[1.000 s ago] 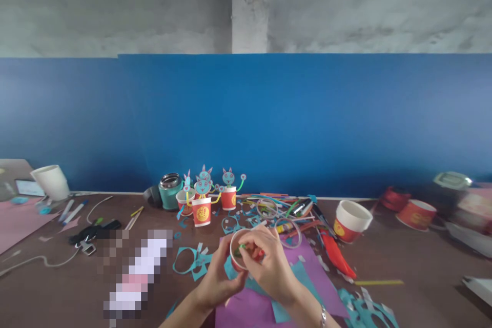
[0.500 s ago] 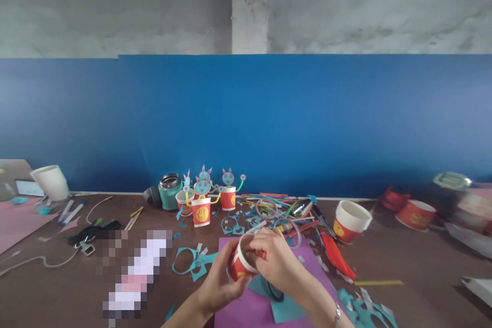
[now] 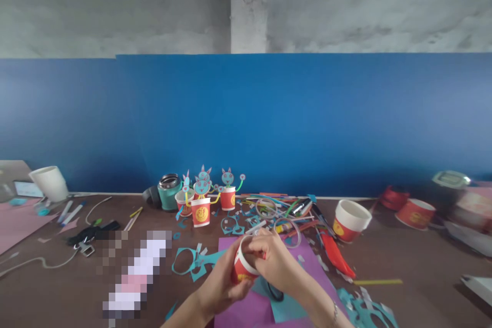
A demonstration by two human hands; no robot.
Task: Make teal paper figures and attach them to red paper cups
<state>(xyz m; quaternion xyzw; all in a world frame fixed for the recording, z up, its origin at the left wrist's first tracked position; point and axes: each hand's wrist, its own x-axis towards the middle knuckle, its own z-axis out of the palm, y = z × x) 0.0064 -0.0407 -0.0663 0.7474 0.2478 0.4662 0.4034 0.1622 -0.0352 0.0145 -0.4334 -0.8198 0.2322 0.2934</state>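
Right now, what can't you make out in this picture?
All in the head view:
Inside the red paper cup: mostly covered by the right hand.
Black loop's full shape: partly behind that hand.
White item, far right: cut off by the edge.
Pixelated patch: blocks mask what's there.

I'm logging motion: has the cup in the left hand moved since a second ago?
Yes: against the teal flask, the red cup in the left hand has shifted slightly right and tipped rightward.

Bare brown tabletop (image 3: pixel 430 259) at lower right leaves room to pass; upright decorated cups (image 3: pixel 201 215) left of center and a red-and-white cup (image 3: pixel 346 228) right of center obstruct.
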